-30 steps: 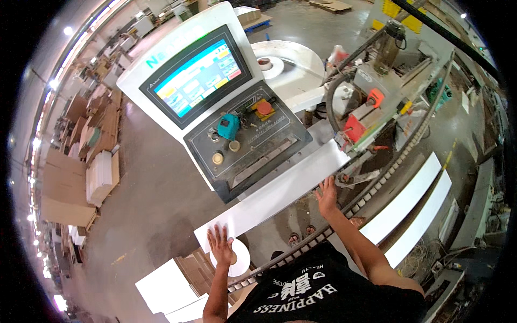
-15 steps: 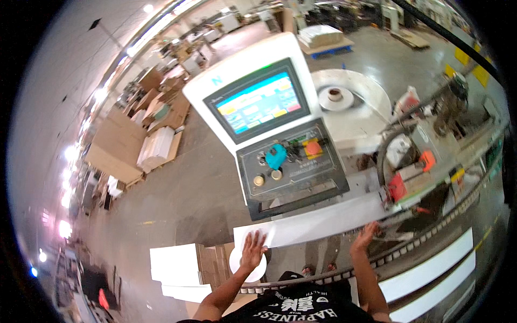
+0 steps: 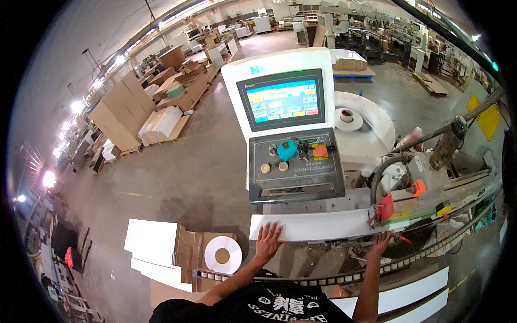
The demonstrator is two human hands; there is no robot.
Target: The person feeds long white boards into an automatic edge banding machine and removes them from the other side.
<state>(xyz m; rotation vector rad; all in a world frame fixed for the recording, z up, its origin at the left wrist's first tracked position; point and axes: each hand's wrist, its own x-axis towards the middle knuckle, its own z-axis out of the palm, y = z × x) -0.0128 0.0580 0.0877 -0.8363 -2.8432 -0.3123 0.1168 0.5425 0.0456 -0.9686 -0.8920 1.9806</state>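
Note:
A long white panel (image 3: 323, 225) lies lengthwise on the machine's bed below the control console. My left hand (image 3: 269, 239) rests open near the panel's left end, fingers spread over its near edge. At the panel's right part, beside the red guard (image 3: 385, 207), is my right hand (image 3: 381, 243), its fingers stretched toward the near edge; whether they touch it I cannot tell. The control console (image 3: 296, 161) stands just beyond the panel, with a lit touchscreen (image 3: 282, 99), knobs and a red button (image 3: 321, 150).
A roller rail (image 3: 323, 280) curves between me and the machine. White strips (image 3: 414, 290) lie at near right. A stack of white boards (image 3: 153, 239) and a roll of white banding (image 3: 223, 255) sit at left. A round white tray (image 3: 371, 126) stands behind the console.
My view has turned and levelled, so the console looks more upright and further right. My left hand stays on the panel; my right hand stays by its right part.

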